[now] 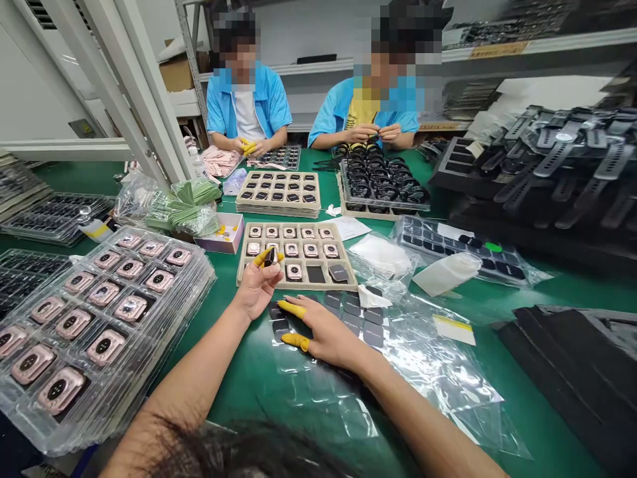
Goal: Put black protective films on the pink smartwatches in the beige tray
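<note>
My left hand (257, 285) pinches a small dark watch case (269, 257) between yellow-cotted fingertips, just over the front left of a beige tray (296, 281) of pink watch cases. My right hand (323, 335) rests palm down, fingers spread, on a clear sheet of dark rectangular film stickers (354, 317) on the green table. Yellow finger cots cover its thumb and forefinger. The tray holds several pink cases, with empty pockets at its front right.
Stacked clear trays of pink watch cases (94, 318) sit at my left. Two people in blue jackets work across the table behind more trays (279, 192). Black watch straps (557, 159) pile up at the right; clear plastic bags (438, 372) lie in front.
</note>
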`<state>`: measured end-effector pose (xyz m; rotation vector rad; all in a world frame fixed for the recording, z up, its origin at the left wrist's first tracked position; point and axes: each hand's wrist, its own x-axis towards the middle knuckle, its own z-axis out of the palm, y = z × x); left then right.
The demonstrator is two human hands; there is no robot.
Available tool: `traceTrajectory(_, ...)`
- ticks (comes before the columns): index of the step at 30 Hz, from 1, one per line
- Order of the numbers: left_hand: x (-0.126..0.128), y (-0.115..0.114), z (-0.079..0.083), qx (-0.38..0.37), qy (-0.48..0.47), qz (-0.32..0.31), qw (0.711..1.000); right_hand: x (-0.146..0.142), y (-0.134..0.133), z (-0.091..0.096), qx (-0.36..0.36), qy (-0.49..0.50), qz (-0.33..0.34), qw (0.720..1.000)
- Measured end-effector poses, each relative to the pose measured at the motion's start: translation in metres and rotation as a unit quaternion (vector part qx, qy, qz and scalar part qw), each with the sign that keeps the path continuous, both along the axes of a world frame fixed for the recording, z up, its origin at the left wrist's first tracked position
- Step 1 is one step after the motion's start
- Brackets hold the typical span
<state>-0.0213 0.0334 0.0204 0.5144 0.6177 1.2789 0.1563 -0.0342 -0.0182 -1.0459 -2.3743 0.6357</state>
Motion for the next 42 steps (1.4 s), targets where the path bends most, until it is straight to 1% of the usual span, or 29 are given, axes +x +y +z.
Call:
traceTrajectory(3, -0.001, 0.000, 0.000, 0.003, -0.008, 0.004, 1.000, 0.005, -0.001, -0.004, -0.011, 0.017, -0.026, 0.999)
traceTrajectory(9, 0.002, -0.003, 0.002, -0.002, -0.011, -0.018, 1.000, 0.001, -0.001, -0.015, 0.037, 0.063, -0.098, 0.992)
traceTrajectory(11, 0.002, -0.003, 0.002, -0.002, -0.007, -0.022, 1.000, 0.000, 0.000, -0.018, 0.048, 0.076, -0.110, 0.990)
traceTrajectory(13, 0.002, -0.003, 0.003, -0.004, -0.004, -0.021, 1.000, 0.001, 0.000, -0.018, 0.056, 0.078, -0.107, 0.990)
traceTrajectory(17, 0.001, -0.004, 0.005, -0.009, 0.009, -0.021, 1.000, 0.002, -0.003, -0.010, 0.074, 0.060, -0.091, 0.991)
traceTrajectory(21, 0.002, -0.005, 0.008, -0.003, 0.057, -0.035, 0.998, 0.000, -0.004, -0.004, 0.091, 0.042, -0.094, 0.990)
traceTrajectory(23, 0.003, -0.007, 0.010, 0.000, 0.094, -0.042, 0.995, -0.001, -0.004, -0.002, 0.116, 0.040, -0.075, 0.990)
traceTrajectory(26, 0.007, -0.011, 0.011, 0.007, 0.144, -0.059, 0.988, -0.003, -0.006, 0.003, 0.181, 0.029, -0.037, 0.982)
traceTrajectory(28, 0.012, -0.015, 0.008, 0.005, 0.155, -0.081, 0.985, -0.005, -0.008, 0.007, 0.225, -0.001, -0.043, 0.973)
traceTrajectory(31, 0.019, -0.020, -0.001, -0.019, 0.154, -0.119, 0.981, -0.010, -0.012, 0.012, 0.265, -0.057, -0.074, 0.960)
traceTrajectory(33, 0.023, -0.021, -0.008, -0.030, 0.161, -0.119, 0.979, -0.011, -0.014, 0.015, 0.283, -0.068, -0.084, 0.953)
traceTrajectory(34, 0.025, -0.021, -0.010, -0.029, 0.170, -0.109, 0.979, -0.009, -0.015, 0.017, 0.286, -0.058, -0.080, 0.953)
traceTrajectory(35, 0.026, -0.021, -0.013, -0.024, 0.180, -0.098, 0.979, -0.007, -0.016, 0.020, 0.281, -0.034, -0.073, 0.956)
traceTrajectory(36, 0.027, -0.020, -0.015, -0.014, 0.193, -0.087, 0.977, -0.002, -0.017, 0.023, 0.258, 0.004, -0.061, 0.964)
traceTrajectory(37, 0.028, -0.020, -0.018, -0.002, 0.210, -0.081, 0.974, 0.005, -0.018, 0.027, 0.211, 0.057, -0.047, 0.975)
traceTrajectory(38, 0.029, -0.021, -0.020, 0.014, 0.231, -0.079, 0.970, 0.013, -0.018, 0.032, 0.139, 0.122, -0.039, 0.982)
traceTrajectory(39, 0.029, -0.021, -0.021, 0.031, 0.254, -0.080, 0.963, 0.022, -0.019, 0.036, 0.049, 0.190, -0.043, 0.980)
traceTrajectory(40, 0.030, -0.023, -0.023, 0.049, 0.282, -0.085, 0.954, 0.031, -0.019, 0.040, -0.048, 0.250, -0.062, 0.965)
traceTrajectory(41, 0.031, -0.025, -0.025, 0.067, 0.314, -0.095, 0.942, 0.040, -0.018, 0.043, -0.137, 0.297, -0.091, 0.941)
traceTrajectory(42, 0.032, -0.027, -0.026, 0.085, 0.346, -0.107, 0.928, 0.048, -0.016, 0.045, -0.208, 0.329, -0.127, 0.912)
